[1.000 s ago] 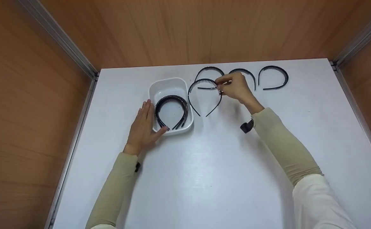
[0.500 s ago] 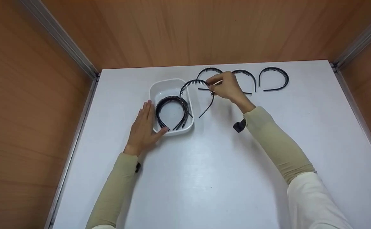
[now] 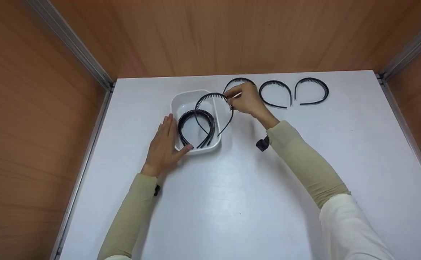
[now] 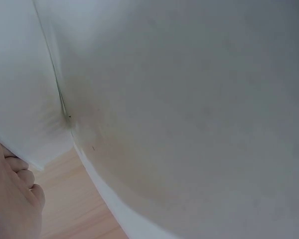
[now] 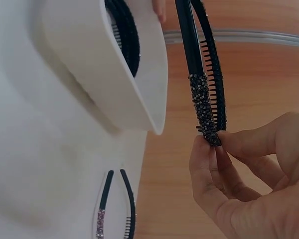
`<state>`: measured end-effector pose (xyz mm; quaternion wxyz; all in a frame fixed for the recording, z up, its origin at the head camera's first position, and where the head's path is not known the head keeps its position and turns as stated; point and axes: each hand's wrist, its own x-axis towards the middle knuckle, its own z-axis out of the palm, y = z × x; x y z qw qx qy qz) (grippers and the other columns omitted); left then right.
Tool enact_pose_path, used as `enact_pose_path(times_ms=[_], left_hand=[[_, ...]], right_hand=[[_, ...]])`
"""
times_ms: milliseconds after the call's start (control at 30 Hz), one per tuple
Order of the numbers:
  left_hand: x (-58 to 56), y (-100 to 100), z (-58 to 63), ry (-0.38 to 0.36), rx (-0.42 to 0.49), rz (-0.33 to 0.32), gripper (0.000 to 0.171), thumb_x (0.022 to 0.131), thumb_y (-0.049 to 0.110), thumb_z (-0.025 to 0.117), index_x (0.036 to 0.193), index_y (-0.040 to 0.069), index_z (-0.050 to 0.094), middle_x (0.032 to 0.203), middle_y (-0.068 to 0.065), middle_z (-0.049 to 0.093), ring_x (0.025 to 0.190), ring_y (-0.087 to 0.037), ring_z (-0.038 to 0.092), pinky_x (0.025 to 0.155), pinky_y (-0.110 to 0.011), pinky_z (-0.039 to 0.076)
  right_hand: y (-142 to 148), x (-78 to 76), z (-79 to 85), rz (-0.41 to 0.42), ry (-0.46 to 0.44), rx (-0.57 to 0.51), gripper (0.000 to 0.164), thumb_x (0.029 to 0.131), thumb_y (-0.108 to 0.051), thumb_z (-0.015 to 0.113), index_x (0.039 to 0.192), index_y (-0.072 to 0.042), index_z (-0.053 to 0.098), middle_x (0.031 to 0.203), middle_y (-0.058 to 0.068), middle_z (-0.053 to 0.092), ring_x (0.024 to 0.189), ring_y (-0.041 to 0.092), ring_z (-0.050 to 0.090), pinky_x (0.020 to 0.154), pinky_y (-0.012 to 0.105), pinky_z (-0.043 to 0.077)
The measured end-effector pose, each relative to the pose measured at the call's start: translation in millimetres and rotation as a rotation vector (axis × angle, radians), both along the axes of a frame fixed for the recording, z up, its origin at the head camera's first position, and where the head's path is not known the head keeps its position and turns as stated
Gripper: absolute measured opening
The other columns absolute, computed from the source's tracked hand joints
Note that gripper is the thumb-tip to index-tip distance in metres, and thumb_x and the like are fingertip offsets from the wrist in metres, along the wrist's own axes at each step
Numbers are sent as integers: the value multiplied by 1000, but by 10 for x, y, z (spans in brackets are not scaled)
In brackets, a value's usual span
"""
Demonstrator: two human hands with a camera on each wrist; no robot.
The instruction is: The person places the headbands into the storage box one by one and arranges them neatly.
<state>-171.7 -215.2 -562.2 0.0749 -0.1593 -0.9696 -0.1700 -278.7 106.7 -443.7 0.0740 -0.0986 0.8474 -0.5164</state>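
Note:
A black toothed headband [image 3: 214,95] is pinched at its upper right side by my right hand [image 3: 248,99], over the right rim of a white tub [image 3: 196,152]. In the right wrist view, the held headband [image 5: 203,107] shows a band of dark glitter stones between thumb and fingers. Inside the tub lies a stack of several black headbands [image 3: 181,124]. My left hand [image 3: 162,148] rests with straight fingers along the tub's left side, its thumb over the near rim. In the left wrist view, part of the left hand [image 4: 17,199] shows at the edge.
Along the back of the white table [image 3: 232,209] lie three more black headbands: one [image 3: 239,79] partly behind my right hand, a second [image 3: 275,83] and a third [image 3: 326,92] further right. A wooden panel [image 3: 232,36] stands behind the table, with others at the sides.
My right hand has carried the headband leftward, from beside the tub to over its right part. The left hand has stayed at the tub.

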Motion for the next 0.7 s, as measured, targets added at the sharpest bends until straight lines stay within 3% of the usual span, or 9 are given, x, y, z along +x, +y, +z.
enact_pose_path(times_ms=[433,700], left_hand=[[-2,-21,-13,-4,-10,-2,116,96,75,58,169,-3,15,180,-17,7,168,-31,7,137,-44,11],[8,-18,-16,-1,1,-3,116,96,73,62,169,-3,14,180,-19,8,167,-33,8,137,-46,13]], right_hand=[[-247,-15,9,14,30,49,24,92,2,70,112,-2,84,110,17,81,88,21,78,68,19,59],[-339,-2,20,45,52,79,25,93,2,69,113,-3,84,111,15,81,92,23,78,71,24,59]])
